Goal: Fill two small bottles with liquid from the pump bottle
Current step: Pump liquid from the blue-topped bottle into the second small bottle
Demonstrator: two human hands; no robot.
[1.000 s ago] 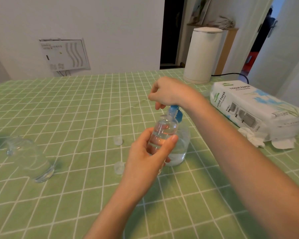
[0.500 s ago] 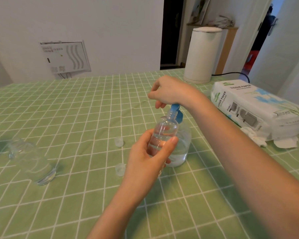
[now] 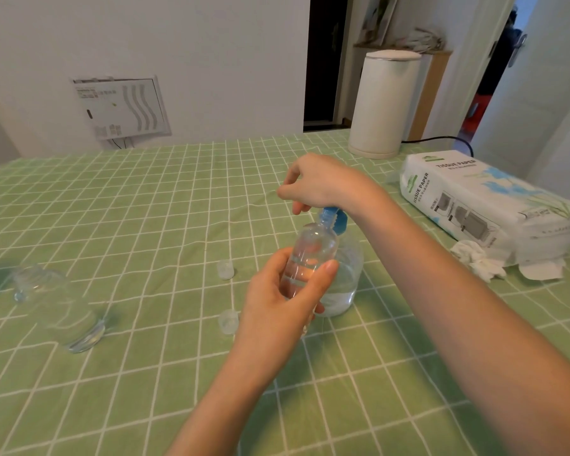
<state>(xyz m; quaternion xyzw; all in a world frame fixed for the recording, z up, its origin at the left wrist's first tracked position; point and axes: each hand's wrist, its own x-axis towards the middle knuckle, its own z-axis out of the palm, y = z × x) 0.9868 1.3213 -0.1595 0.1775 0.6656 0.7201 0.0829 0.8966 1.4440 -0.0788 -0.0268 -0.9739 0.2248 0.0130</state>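
the left hand (image 3: 287, 297) comes up from the near edge of the table (image 3: 145, 390) and grips the small bottle (image 3: 311, 255), fingers wrapped round its lower half and the thumb pressed on its right side. the small bottle is clear, round-shouldered and uncapped, held off the table and tipped a little so its neck meets the blue pump head (image 3: 335, 220). clear liquid shows in its lower part. just behind it, touching or nearly so, the pump bottle (image 3: 348, 278) stands near the middle of the table. it is clear and wider, with only a low pool of liquid at the bottom. the right hand (image 3: 323, 185) sits on top of it, fingers bent down over the pump head, whose top is hidden under the palm.

two small clear caps (image 3: 225, 269) (image 3: 228, 321) lie on the table left of the left hand, apart from each other. a second clear bottle (image 3: 60, 311) is near the left edge. it leans in this wide view, and i cannot tell whether it stands or lies.

the table wears a green cloth with a white grid. toward the right edge lies a tissue pack (image 3: 484, 205) with a crumpled tissue (image 3: 477, 261) in front of it. at the far edge stands a white cylinder (image 3: 382, 103) with a black cord (image 3: 441, 139) beside it. beyond are a white wall with a vented panel (image 3: 122, 106) and a dark doorway (image 3: 323, 60).
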